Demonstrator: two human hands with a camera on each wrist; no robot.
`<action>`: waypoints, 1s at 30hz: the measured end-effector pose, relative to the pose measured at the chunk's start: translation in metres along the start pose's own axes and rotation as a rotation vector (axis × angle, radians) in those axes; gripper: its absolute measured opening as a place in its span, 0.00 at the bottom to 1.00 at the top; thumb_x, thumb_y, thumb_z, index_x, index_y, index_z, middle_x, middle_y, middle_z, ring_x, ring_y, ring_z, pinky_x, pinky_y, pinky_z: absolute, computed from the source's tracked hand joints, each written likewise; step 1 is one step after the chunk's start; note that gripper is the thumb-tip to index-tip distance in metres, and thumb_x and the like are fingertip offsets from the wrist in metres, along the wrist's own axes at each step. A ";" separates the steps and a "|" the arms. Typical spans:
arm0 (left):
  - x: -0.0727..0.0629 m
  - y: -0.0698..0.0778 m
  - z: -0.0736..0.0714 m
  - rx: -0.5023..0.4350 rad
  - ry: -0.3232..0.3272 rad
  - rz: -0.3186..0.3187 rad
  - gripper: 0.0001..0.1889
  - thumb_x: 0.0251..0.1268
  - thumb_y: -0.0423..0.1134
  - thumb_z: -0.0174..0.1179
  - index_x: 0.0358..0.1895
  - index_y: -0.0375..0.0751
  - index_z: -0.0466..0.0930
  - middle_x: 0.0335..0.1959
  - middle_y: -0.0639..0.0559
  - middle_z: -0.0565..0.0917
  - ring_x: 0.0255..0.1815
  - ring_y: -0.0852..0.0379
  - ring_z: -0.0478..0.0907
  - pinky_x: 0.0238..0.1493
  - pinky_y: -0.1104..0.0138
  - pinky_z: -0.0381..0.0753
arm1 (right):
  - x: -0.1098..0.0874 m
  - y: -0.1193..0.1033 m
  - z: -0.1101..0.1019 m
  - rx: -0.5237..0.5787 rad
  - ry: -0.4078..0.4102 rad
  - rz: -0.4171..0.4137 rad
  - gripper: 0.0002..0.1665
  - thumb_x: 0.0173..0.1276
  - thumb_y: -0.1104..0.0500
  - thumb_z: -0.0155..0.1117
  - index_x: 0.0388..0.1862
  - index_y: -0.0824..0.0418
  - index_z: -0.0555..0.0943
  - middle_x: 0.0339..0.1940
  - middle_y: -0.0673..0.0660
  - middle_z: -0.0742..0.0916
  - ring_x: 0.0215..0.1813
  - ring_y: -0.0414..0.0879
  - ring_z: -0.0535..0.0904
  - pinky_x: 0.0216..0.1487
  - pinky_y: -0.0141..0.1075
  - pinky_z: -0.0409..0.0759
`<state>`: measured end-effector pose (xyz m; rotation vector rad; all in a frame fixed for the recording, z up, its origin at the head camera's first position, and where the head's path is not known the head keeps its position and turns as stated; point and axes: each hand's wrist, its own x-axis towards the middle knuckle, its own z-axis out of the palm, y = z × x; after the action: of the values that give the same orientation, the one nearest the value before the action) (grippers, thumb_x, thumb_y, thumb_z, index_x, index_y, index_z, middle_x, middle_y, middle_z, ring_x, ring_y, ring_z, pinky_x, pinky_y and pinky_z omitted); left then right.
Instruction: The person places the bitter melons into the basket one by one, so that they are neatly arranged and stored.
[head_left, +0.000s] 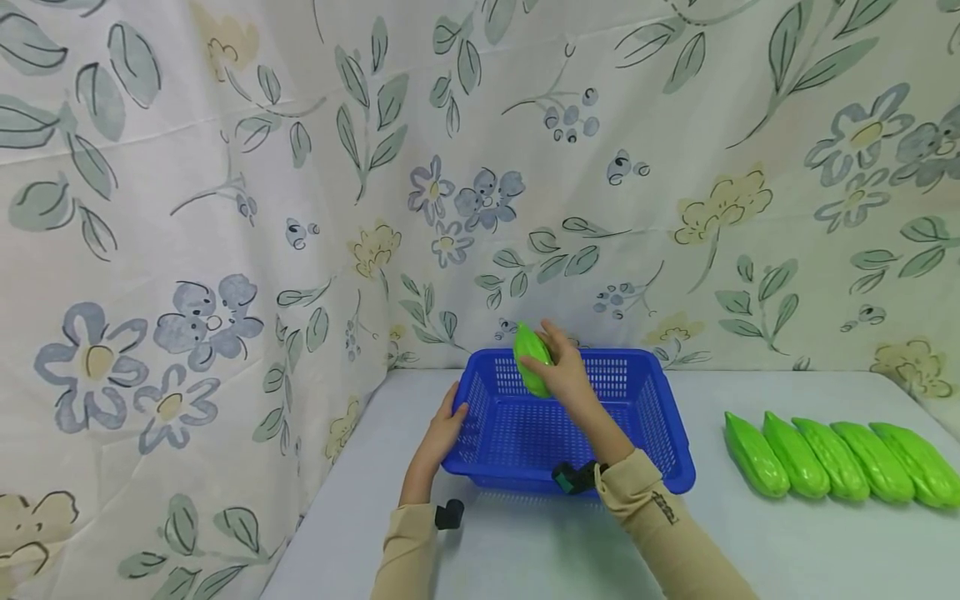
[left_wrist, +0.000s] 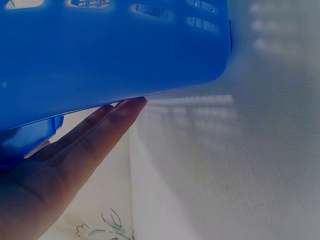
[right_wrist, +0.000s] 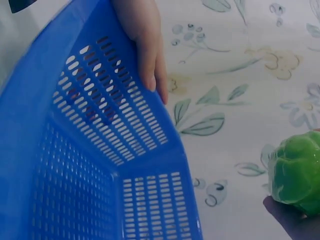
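Observation:
A blue plastic basket (head_left: 525, 482) with slotted walls stands on the table. My left hand (head_left: 442, 431) grips its left side, fingers lying along the outer wall and thumb at the rim. In the left wrist view, the straight fingers (left_wrist: 102, 135) touch the basket's outside. Over the far part of the basket, my right hand (head_left: 562, 371) holds a glossy, ribbed green bitter melon (head_left: 531, 358), pointed end upward. The right wrist view shows the melon's lobed blunt end (right_wrist: 297, 172) beside the basket wall, with most of that hand out of frame.
Several similar green bitter melons (head_left: 817, 458) lie in a slanted row on the white table (head_left: 750, 550), right of the basket. A floral cloth (head_left: 480, 167) hangs close behind the basket and along the left side. Both wrists carry small black camera mounts (head_left: 450, 514).

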<state>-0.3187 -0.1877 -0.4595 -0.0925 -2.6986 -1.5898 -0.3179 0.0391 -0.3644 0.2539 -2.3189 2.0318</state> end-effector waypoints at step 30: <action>0.001 -0.001 0.000 0.004 -0.002 -0.011 0.30 0.80 0.43 0.39 0.79 0.41 0.45 0.78 0.34 0.53 0.78 0.30 0.49 0.73 0.35 0.51 | 0.010 0.026 0.045 -0.069 -0.033 0.043 0.44 0.68 0.60 0.63 0.78 0.61 0.54 0.72 0.67 0.72 0.68 0.63 0.72 0.64 0.54 0.76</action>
<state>-0.3199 -0.1882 -0.4599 -0.0795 -2.7076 -1.5884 -0.3281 -0.0029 -0.3943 0.2383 -2.4288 1.9761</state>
